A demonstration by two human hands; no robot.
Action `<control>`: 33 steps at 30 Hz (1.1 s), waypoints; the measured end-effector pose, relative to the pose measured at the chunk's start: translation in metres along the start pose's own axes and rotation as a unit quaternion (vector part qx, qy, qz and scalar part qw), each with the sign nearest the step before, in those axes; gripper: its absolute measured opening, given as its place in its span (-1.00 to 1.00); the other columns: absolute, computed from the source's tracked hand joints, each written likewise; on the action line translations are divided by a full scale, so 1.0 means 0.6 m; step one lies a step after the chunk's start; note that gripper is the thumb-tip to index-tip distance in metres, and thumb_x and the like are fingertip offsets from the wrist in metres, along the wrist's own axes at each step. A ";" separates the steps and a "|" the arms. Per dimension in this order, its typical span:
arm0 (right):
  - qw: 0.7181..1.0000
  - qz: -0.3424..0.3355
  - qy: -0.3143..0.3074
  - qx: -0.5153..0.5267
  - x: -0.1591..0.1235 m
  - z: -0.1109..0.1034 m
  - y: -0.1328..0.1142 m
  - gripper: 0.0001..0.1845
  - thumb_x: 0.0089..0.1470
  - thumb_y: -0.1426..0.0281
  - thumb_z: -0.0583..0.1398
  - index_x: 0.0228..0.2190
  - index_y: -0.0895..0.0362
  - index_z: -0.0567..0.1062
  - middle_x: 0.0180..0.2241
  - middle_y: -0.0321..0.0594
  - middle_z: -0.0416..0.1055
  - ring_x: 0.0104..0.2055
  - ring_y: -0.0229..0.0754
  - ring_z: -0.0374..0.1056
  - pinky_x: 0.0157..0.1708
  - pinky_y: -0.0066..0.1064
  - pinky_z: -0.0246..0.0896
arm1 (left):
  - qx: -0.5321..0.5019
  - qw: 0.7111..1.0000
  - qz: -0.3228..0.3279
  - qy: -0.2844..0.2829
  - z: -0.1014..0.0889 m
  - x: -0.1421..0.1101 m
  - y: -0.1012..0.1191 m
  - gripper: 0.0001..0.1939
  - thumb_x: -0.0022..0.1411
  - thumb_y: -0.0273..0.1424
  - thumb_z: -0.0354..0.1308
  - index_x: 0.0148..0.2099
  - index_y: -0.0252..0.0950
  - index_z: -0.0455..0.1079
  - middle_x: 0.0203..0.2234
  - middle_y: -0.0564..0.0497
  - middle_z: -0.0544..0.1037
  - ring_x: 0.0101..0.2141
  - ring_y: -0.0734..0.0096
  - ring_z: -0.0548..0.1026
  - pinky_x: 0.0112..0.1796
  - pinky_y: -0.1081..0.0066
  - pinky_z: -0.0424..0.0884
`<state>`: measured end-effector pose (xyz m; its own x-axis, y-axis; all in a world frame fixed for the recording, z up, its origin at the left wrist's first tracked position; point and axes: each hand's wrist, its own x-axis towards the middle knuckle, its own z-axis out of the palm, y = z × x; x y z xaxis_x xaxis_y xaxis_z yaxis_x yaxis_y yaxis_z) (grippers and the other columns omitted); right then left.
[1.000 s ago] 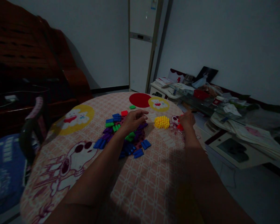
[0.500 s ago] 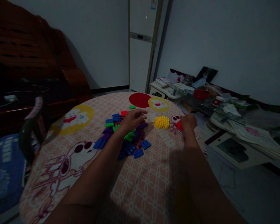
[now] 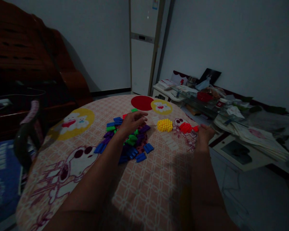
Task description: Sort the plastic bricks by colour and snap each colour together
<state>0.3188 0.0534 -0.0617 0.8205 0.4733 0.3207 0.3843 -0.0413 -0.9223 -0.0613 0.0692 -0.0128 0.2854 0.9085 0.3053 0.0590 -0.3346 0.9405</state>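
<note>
My left hand (image 3: 135, 122) hovers over a mixed pile of small plastic pieces, its fingers stretched out and apart, holding nothing that I can see. Under and around it lie purple pieces (image 3: 144, 129), green pieces (image 3: 131, 140) and blue pieces (image 3: 132, 152); the hand and forearm hide part of the pile. At the table's right edge my right hand (image 3: 205, 134) is closed, with a small red plastic piece (image 3: 195, 128) at its fingertips. Just left of it is a cluster of red pieces (image 3: 186, 127). Between the hands sits a tight group of yellow pieces (image 3: 165, 125).
A patterned cloth covers the round table (image 3: 144, 192). To the right, a low cabinet (image 3: 240, 154) carries papers, a red bowl (image 3: 204, 97) and a cup (image 3: 221, 102). On the left stand a chair (image 3: 26, 141) and a wooden sofa (image 3: 69, 80).
My right hand has moved right, uncovering the red cluster, with a red piece at its fingertips. The left hand stays over the pile. The view has shifted slightly.
</note>
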 end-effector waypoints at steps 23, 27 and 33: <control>0.925 -0.144 -0.051 -0.346 -0.080 -0.015 -0.020 -0.76 -0.05 0.50 0.18 -0.32 0.25 0.62 -0.36 0.05 0.56 -0.32 -0.04 0.41 -0.30 -0.33 0.15 | 0.019 1.000 0.011 -0.014 -0.006 0.000 0.003 -0.57 0.17 -0.21 0.23 -0.01 -0.39 0.49 -0.29 -0.13 0.62 -0.39 0.38 0.58 -0.37 0.39 0.51; 0.931 -0.152 -0.049 -0.327 -0.084 -0.006 -0.014 -0.76 -0.06 0.50 0.17 -0.31 0.24 0.58 -0.34 0.04 0.56 -0.30 -0.04 0.43 -0.27 -0.32 0.19 | 0.021 1.000 0.007 -0.011 -0.007 0.000 0.002 -0.57 0.17 -0.21 0.23 0.00 -0.38 0.49 -0.28 -0.14 0.63 -0.37 0.36 0.58 -0.33 0.35 0.52; 0.937 -0.164 -0.075 -0.300 -0.081 -0.001 0.000 -0.74 -0.16 0.57 0.19 -0.33 0.20 0.53 -0.37 -0.06 0.54 -0.34 -0.09 0.40 -0.29 -0.35 0.19 | 0.017 1.000 0.000 0.022 -0.025 0.002 0.001 -0.56 0.12 -0.18 0.27 -0.04 -0.38 0.52 -0.31 -0.13 0.63 -0.40 0.34 0.58 -0.32 0.30 0.54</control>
<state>0.2795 0.0298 -0.0772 0.5646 0.6635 0.4910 0.8113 -0.3368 -0.4779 -0.0750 0.0740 -0.0094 0.2436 0.9185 0.3113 0.0911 -0.3412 0.9356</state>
